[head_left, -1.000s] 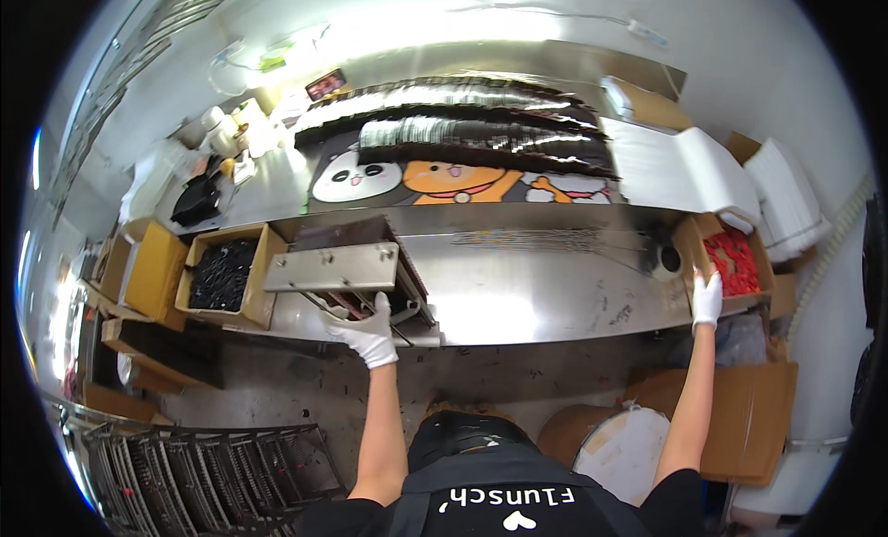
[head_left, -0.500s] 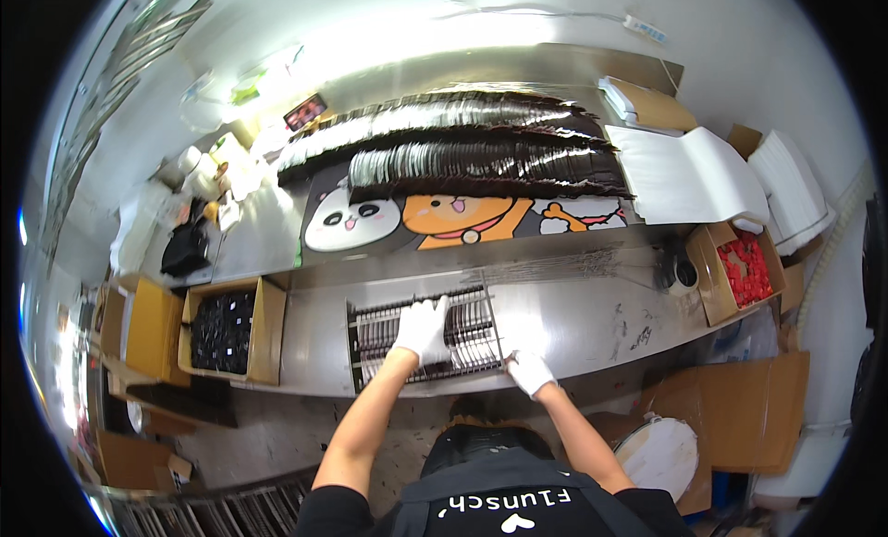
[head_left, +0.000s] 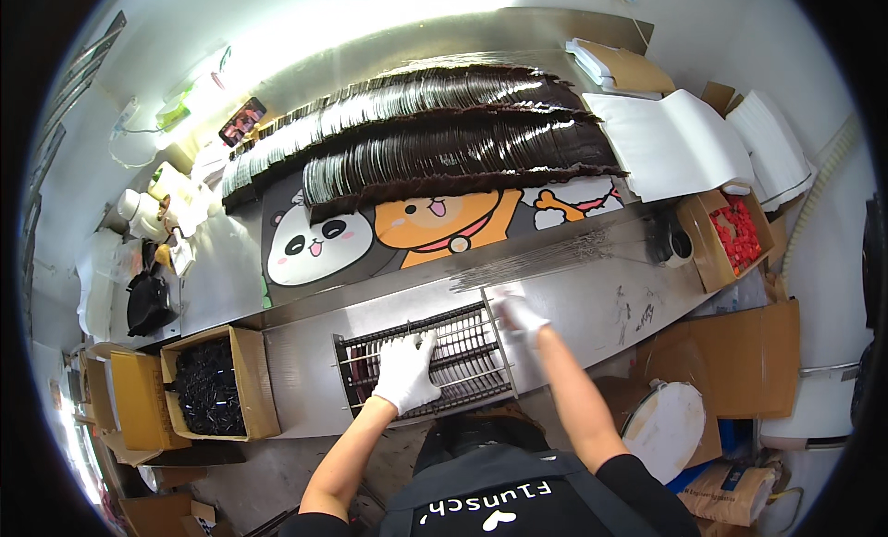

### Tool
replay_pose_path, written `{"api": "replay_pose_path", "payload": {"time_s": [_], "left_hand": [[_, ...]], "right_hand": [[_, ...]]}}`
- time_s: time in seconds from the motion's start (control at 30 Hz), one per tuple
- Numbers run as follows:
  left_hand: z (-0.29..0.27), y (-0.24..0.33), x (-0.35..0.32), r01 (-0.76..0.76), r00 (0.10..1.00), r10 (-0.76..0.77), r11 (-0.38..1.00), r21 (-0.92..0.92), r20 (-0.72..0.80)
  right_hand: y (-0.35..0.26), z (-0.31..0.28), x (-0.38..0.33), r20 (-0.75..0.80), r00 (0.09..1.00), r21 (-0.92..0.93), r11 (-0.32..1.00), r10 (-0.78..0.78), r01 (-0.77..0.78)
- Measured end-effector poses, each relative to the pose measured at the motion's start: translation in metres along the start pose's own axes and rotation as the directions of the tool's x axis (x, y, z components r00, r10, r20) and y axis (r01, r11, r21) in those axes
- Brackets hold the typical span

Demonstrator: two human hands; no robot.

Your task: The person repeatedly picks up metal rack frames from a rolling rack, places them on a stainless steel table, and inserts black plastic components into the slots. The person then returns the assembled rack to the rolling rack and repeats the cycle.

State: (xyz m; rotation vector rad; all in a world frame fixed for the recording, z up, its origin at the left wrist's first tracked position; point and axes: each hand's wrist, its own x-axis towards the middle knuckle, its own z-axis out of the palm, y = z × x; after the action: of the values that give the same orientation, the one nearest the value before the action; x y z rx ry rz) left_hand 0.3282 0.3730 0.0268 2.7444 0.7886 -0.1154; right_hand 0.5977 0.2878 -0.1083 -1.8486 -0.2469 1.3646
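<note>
A rectangular metal rack with rods and dark toothed bars lies at the front of the steel bench, thin strips lined up across it. My left hand, in a white glove, rests on top of the rack, thumb apart and fingers stretched out. Just past the rack's far right corner is my right hand, also gloved and smeared by motion. A blurred dark reddish patch shows at its fingers, and I cannot make out whether it is held. Farther back, two long rows of glossy dark strips lie across a cartoon-printed mat.
At the left stands a cardboard box of small black pieces; at the right, a box of red pieces. A black roll sits beside it. White sheets lie at the back right. A phone leans at the back left.
My right hand has moved from the rack's near right corner to beyond its far right corner. My left hand stays on the rack. The view has shifted and turned slightly.
</note>
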Motion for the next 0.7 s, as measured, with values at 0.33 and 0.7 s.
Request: {"api": "replay_pose_path", "payload": {"time_s": [0.33,0.7], "left_hand": [[-0.024,-0.009,-0.014,0.040,0.991,-0.028,0.996,-0.084,0.135],[-0.011,0.007,-0.004,0.044,0.999,-0.044,0.999,-0.009,-0.012]], "right_hand": [[0.083,-0.189,0.011,-0.575,0.811,0.780,0.369,0.102,0.506],[0.206,-0.194,-0.110,-0.304,0.939,0.756,0.640,0.160,0.136]]}}
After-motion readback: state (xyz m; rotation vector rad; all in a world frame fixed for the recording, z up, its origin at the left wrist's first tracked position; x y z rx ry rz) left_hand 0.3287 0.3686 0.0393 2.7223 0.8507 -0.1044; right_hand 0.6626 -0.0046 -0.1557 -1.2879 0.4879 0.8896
